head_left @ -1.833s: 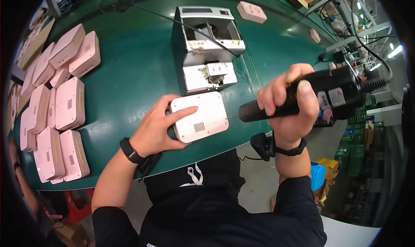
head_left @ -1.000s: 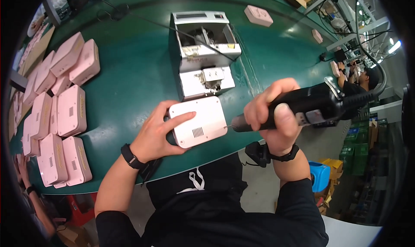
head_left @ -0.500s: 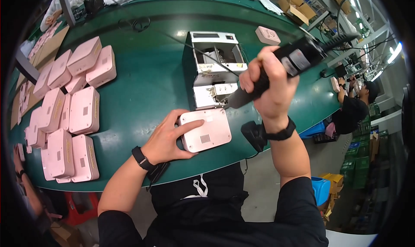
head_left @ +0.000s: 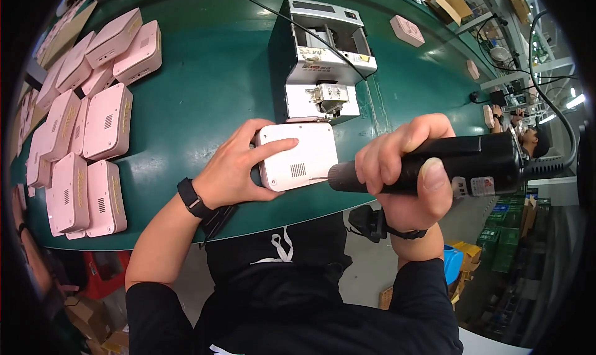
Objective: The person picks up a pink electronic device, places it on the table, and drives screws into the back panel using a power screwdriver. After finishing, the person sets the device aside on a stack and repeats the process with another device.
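A pink plastic case (head_left: pixel 308 150), with a slotted vent and corner screw holes, lies flat on the green table just in front of a screw feeder (head_left: pixel 323 63). Around its left side my left hand (head_left: pixel 234 162) is closed, thumb at the near edge and index finger stretched over the top. My right hand (head_left: pixel 406 172) grips a black electric screwdriver (head_left: pixel 465 162) held almost level. The thin bit points left over the case's near right part; whether it touches cannot be told. A dark wrist-worn device hangs at my right wrist.
Several pink cases (head_left: pixel 108 122) lie in overlapping piles on the left. Another pink case (head_left: pixel 407 30) sits beyond the feeder to the right. A black cable (head_left: pixel 292 26) crosses the feeder. Co-workers' arms show at both far sides of the table.
My right hand has brought the screwdriver from the feeder's front nearer to me, turning it level with its bit over the case. My left hand keeps its hold. The whole view has shifted.
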Demonstrator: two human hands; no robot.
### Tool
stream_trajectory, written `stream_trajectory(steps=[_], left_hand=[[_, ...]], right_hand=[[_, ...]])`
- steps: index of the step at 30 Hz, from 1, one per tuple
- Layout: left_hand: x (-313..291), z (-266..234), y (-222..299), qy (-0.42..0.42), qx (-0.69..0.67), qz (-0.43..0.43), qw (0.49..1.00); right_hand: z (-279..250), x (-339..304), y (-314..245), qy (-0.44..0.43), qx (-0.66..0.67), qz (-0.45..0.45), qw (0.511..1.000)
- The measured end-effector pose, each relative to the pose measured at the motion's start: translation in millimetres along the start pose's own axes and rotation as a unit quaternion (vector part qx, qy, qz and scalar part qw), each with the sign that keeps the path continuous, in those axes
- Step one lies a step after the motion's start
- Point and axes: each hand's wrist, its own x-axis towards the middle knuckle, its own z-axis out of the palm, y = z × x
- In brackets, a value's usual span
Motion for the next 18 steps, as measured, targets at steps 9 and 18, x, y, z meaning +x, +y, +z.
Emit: stream_trajectory(steps=[9,18], left_hand=[[-1.1,3.1,-3.2,0.017,-0.028,-0.012,0.999],[2.6,-1.3,-2.8,0.005,-0.018,0.001,1.000]], right_hand=[[7.3,-3.9,7.3,0.019,-0.016,0.035,0.999],[9.7,-1.2,7.7,0.012,-0.052,0.009,0.999]])
